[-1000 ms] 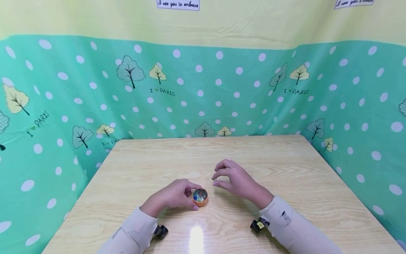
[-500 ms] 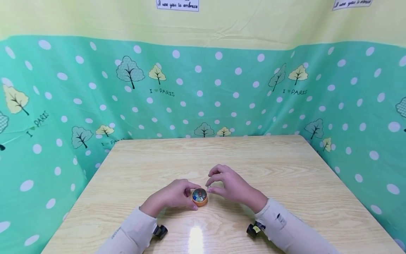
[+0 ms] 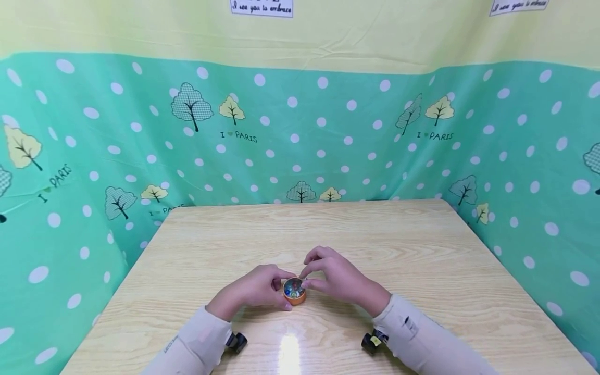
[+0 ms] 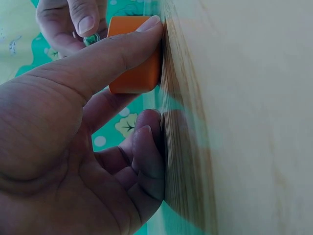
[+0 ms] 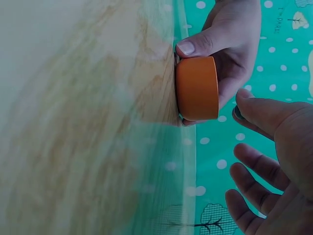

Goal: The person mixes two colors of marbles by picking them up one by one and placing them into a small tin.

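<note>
A small round orange cup (image 3: pixel 295 301) stands upright on the wooden table, with several coloured glass marbles in it in the head view. My left hand (image 3: pixel 255 287) grips the cup's side between thumb and fingers; the other fingers curl near the tabletop. Just over the cup's right rim, my right hand (image 3: pixel 339 278) pinches a clear and green glass marble (image 4: pixel 91 40) between thumb and index finger. In the right wrist view the thumb mostly covers this marble (image 5: pixel 238 113), and the cup's plain wall (image 5: pixel 198 89) hides its contents. The right hand's other fingers are spread apart.
The wooden table (image 3: pixel 225 229) reaches back to a green and yellow curtain (image 3: pixel 323 125) with dots and trees, which also hangs along both sides. Glare (image 3: pixel 289 354) shines on the table's near part. A black wrist camera (image 3: pixel 236 342) sits under the left sleeve.
The right hand has moved left and slightly nearer, carrying the marble from beside the cup to over its rim. The left hand and the cup have stayed put.
</note>
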{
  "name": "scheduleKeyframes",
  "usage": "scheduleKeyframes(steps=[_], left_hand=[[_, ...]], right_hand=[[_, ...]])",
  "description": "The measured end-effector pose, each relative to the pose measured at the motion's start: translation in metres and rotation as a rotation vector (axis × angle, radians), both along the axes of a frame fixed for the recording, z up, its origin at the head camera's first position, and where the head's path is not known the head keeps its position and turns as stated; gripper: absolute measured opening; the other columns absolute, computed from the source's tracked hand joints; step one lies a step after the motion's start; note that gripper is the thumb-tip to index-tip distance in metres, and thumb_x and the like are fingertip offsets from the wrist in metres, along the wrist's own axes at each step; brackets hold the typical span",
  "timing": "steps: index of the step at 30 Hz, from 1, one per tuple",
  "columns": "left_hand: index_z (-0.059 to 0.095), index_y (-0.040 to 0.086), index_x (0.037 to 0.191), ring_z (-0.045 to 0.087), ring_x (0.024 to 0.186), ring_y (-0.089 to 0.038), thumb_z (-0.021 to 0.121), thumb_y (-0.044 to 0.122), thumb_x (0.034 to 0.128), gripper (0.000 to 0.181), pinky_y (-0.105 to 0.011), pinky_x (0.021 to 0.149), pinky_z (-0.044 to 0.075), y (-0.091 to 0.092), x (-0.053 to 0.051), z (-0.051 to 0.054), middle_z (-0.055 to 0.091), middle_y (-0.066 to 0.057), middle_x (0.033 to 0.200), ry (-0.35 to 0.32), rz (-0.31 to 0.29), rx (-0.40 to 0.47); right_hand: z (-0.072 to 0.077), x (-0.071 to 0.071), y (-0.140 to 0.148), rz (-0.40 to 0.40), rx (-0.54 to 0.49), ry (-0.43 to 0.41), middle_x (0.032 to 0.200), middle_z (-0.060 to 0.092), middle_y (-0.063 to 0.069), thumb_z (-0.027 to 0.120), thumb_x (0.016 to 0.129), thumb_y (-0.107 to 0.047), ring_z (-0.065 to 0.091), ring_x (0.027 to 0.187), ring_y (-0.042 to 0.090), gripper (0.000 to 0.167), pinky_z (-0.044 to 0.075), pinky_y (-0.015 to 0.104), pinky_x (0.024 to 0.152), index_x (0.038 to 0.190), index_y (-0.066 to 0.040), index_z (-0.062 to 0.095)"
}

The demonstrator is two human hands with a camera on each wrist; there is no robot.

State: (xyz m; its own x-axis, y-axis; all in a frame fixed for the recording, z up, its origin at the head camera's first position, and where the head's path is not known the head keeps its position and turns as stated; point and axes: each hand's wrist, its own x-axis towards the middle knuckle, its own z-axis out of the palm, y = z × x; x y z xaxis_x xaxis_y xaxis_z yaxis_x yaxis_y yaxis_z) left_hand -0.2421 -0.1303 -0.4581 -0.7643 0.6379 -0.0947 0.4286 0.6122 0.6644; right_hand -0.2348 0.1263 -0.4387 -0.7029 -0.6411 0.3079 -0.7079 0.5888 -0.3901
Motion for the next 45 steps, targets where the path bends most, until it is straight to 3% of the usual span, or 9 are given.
scheduleKeyframes(steps=[12,20,25,45], left_hand=[[0.072,0.041,0.124,0.046,0.060,-0.005,0.092,0.033,0.0781,0.051,-0.022,0.056,0.038,0.0004,0.0024,0.0036,0.059,0.008,0.071,0.001,-0.007,0.009],[0.071,0.043,0.126,0.048,0.062,-0.006,0.092,0.034,0.0788,0.053,-0.023,0.058,0.039,0.0016,0.0025,0.0044,0.062,0.009,0.075,-0.020,0.009,-0.002],[0.070,0.044,0.127,0.046,0.061,-0.006,0.092,0.034,0.0786,0.054,-0.023,0.055,0.037,0.0016,0.0030,0.0051,0.060,0.007,0.073,-0.014,0.005,-0.003],[0.071,0.041,0.129,0.049,0.064,-0.009,0.092,0.034,0.0778,0.056,-0.024,0.056,0.039,0.0011,0.0025,0.0049,0.062,0.005,0.076,-0.005,0.009,-0.003]], right_hand=[[-0.0061,-0.0001,-0.0028,0.006,0.004,-0.023,0.119,0.063,-0.001,0.082,0.090,-0.035,0.057,0.111,0.013,0.014,0.051,0.037,0.097,0.101,-0.027,0.082],[-0.0046,0.0011,-0.0041,0.017,-0.002,-0.031,0.119,0.062,-0.002,0.083,0.090,-0.033,0.057,0.109,0.012,0.013,0.052,0.037,0.096,0.101,-0.027,0.082],[-0.0048,0.0008,-0.0043,0.038,-0.006,-0.043,0.121,0.064,0.002,0.082,0.091,-0.032,0.057,0.110,0.013,0.014,0.051,0.038,0.096,0.103,-0.026,0.082],[-0.0042,0.0020,-0.0030,0.029,-0.003,-0.038,0.121,0.064,0.001,0.081,0.092,-0.034,0.058,0.110,0.014,0.014,0.051,0.039,0.097,0.103,-0.025,0.082]])
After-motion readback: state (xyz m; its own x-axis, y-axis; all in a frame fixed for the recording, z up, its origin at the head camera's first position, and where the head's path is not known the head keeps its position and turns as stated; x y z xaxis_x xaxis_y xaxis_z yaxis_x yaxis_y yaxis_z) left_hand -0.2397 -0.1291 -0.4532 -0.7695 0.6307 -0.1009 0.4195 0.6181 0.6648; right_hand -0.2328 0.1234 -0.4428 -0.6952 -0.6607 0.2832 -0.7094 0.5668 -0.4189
